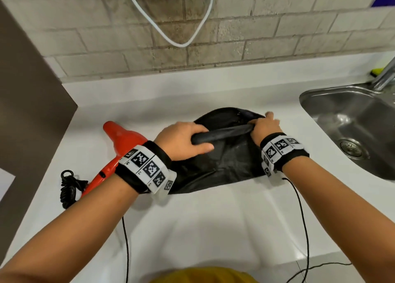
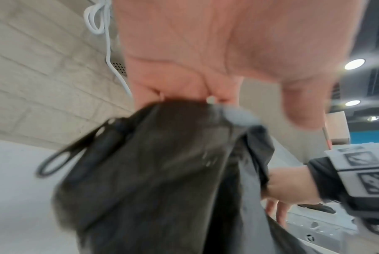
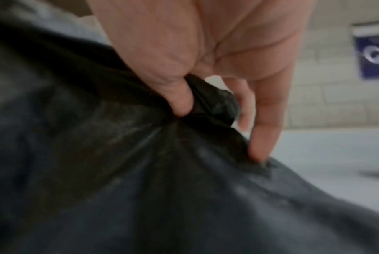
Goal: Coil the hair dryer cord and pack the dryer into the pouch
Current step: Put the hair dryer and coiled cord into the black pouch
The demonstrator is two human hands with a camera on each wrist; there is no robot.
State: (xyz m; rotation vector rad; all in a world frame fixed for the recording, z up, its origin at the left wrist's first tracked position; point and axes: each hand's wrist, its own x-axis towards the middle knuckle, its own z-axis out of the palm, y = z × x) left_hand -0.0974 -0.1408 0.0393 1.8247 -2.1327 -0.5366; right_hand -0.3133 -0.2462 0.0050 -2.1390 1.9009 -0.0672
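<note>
White countertop [image 1: 213, 218] below a brick-tile wall carries the black pouch [image 1: 224, 161], lying flat between the two wrists with its mouth edge lifted into a taut band. Both hands curl on that band: the left hand [image 1: 181, 139] grips its left end and the right hand [image 1: 266, 126] pinches its right end between thumb and fingers. Just left of the left wrist lies the red hair dryer [image 1: 121, 141], its coiled black cord [image 1: 68, 186] beside the handle; a steel sink [image 1: 352, 120] sits to the right.
</note>
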